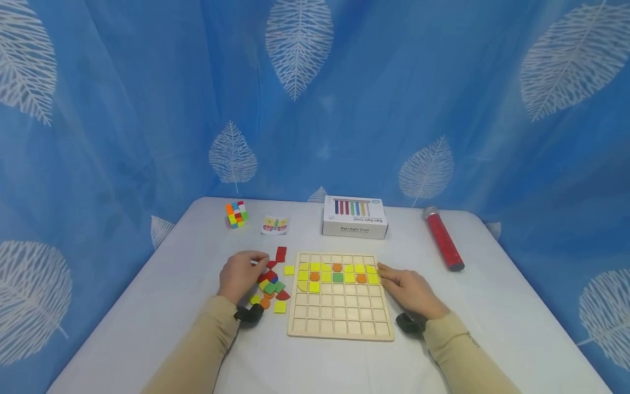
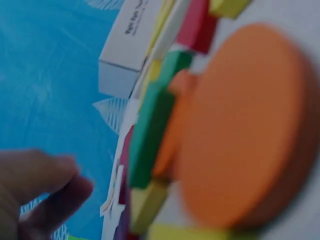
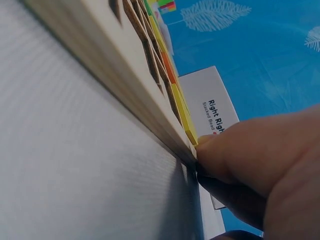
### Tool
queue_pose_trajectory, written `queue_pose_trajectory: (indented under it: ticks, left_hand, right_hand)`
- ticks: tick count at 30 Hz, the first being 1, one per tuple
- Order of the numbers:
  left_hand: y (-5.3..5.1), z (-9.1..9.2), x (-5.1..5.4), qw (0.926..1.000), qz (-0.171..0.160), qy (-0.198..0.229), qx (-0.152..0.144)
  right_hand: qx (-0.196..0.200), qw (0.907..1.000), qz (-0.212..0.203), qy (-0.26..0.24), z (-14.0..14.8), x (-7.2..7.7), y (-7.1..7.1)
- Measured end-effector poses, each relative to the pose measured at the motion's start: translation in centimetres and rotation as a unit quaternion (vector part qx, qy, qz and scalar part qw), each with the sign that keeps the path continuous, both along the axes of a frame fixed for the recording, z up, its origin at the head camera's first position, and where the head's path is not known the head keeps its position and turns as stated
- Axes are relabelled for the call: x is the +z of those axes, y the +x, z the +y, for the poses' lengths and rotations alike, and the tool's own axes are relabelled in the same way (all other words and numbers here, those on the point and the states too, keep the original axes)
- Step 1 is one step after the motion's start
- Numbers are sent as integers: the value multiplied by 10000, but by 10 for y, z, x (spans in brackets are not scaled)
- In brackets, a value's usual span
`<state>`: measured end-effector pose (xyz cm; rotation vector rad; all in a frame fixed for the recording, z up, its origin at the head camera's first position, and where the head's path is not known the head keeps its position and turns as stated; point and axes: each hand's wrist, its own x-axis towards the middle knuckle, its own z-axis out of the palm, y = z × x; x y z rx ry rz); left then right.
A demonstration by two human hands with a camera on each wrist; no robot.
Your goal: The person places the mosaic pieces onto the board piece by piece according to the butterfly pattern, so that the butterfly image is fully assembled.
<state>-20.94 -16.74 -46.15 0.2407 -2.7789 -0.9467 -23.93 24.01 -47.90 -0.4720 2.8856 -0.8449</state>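
Note:
A wooden grid board [image 1: 339, 314] lies on the table, with yellow squares and rounded pieces, orange discs and a green square [image 1: 338, 278] in its upper cells. My right hand [image 1: 410, 290] holds the board's right edge, its fingertips beside a yellow piece [image 3: 183, 112] in the right wrist view. Left of the board is a loose pile of coloured pieces, with green tiles [image 1: 273, 287], red pieces and orange discs [image 2: 245, 125]. My left hand [image 1: 243, 275] hovers at the pile's left side, fingers bent, thumb and fingertip close together. Nothing shows between them.
A pattern card [image 1: 275, 225] and a puzzle cube [image 1: 237, 214] lie at the back left. Behind the board stands a white box [image 1: 355, 218]. A red microphone-shaped object [image 1: 444, 239] lies at the back right. Blue leaf-patterned cloth [image 1: 344, 137] surrounds the table.

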Motion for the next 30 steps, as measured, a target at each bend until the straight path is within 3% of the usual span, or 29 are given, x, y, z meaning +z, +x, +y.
queue_pose_trajectory:
  ticks: [3, 6, 9, 12, 23, 30]
  left_hand:
    - [0, 12, -2, 9975, -89, -454, -533]
    - [0, 25, -3, 9893, -166, -1040, -1008]
    - [-2, 33, -5, 9813, -242, -1479, -1205]
    - [-3, 36, -7, 9804, -252, -1587, -1143]
    - [-5, 35, -5, 9887, -498, -1013, -990]
    - [-3, 35, -8, 9961, -183, -462, -732]
  right_hand:
    - [-6, 10000, -27, -4, 0, 1, 0]
    - [-34, 10000, -67, -8, 0, 3, 0]
    - [-41, 9999, -109, -55, -1, 4, -1]
    - [-18, 9999, -125, -78, -2, 5, -2]
    - [-39, 9999, -71, -75, -2, 4, -1]
    - [-106, 9999, -42, -79, -2, 1, 0]
